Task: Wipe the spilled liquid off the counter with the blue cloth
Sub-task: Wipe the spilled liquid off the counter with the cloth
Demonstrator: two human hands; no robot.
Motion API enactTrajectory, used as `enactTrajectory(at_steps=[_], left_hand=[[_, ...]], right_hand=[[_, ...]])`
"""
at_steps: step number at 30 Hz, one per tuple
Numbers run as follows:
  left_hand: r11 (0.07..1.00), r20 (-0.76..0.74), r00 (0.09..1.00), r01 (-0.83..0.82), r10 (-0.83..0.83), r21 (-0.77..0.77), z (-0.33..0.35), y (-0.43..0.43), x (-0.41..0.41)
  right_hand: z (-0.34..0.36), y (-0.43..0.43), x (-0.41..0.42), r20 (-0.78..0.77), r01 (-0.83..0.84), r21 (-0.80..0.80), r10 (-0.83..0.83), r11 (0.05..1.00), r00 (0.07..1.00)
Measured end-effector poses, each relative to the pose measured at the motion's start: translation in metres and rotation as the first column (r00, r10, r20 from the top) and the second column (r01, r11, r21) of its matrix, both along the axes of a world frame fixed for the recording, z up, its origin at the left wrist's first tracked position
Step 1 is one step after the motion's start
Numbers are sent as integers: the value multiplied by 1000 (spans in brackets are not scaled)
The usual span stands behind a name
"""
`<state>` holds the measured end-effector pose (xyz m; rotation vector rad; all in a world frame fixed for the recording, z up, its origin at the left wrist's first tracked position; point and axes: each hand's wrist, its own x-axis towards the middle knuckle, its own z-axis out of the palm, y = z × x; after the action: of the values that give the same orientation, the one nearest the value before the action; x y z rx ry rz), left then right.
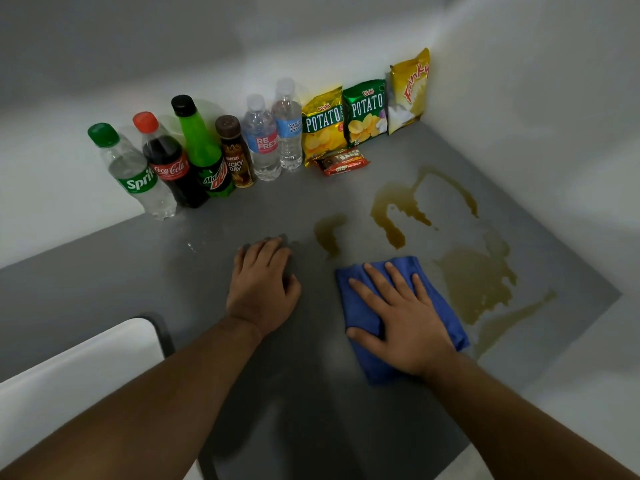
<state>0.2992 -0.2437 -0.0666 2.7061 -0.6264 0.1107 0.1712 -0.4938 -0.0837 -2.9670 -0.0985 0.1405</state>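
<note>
Currently: right hand (403, 323), fingers spread flat on blue cloth (446, 306) — sweep firmly through brown spill (474, 278); left hand (263, 289) loosely curled, bracing counter (104, 289).

Two plain white walls (519, 98) are joined in a corner behind a grey surface. A white, round-cornered piece of furniture (76, 368) is seen at the lower left. The scene is dimly, softly lit.
</note>
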Motion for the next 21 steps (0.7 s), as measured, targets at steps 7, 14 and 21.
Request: enactTrajectory(at_steps=[7, 14, 21], left_hand=[[1000, -15, 1000, -21, 21, -10, -4, -1, -2], [1000, -23, 1000, -18, 17, -11, -6, 0, -1], [1000, -16, 1000, -20, 19, -17, -7, 0, -1]], right_hand=[[7, 9, 65, -88, 153, -41, -156, 987, 984], [6, 32, 38, -45, -45, -6, 45, 999, 998], [6, -8, 38, -31, 51, -20, -52, 998, 998]])
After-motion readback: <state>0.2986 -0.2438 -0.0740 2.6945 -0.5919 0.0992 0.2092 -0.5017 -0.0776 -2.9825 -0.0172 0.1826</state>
